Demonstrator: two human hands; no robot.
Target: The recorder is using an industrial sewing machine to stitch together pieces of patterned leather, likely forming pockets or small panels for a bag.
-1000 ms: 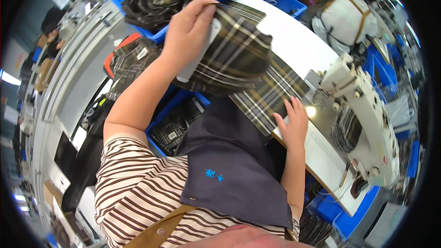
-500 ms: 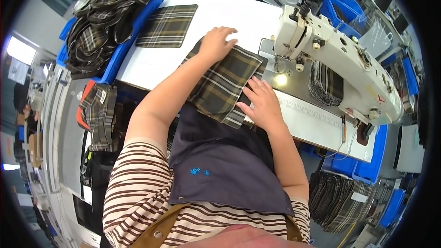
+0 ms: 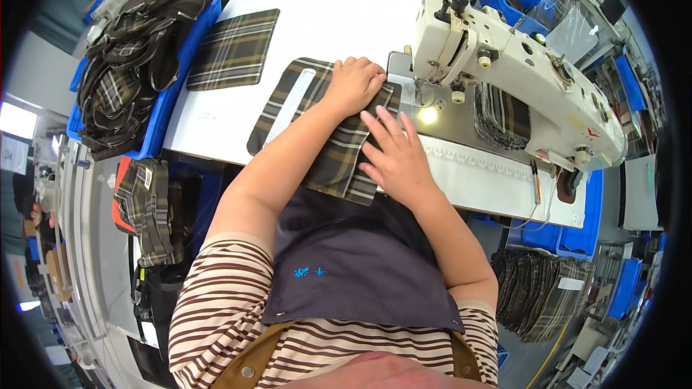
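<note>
A dark plaid fabric piece [image 3: 335, 164] lies on the white table, its near end hanging over the front edge beside my apron. My left hand [image 3: 353, 86] rests at its far end, fingers bent in and closed on the cloth. Spread fingers of my right hand [image 3: 401, 158] touch the right edge of the piece. Under my left forearm lies another plaid panel [image 3: 270, 112], carrying a long white strip [image 3: 294, 101] with a small hole near its end. The sewing machine [image 3: 519, 72] stands just right of the cloth, its lamp lit near the needle.
A single plaid panel [image 3: 234, 50] lies at the table's far left. Beside it, a blue bin [image 3: 169, 101] is heaped with dark pieces. A plaid stack [image 3: 501, 117] sits under the machine arm. Scissors-like dark handles [image 3: 569, 184] lie at the right; more plaid pieces [image 3: 537, 292] hang below.
The whole view has shifted slightly. The panel with the white strip now shows to the left of the upper piece. My left fingers have curled in; my right hand has lifted its fingers apart.
</note>
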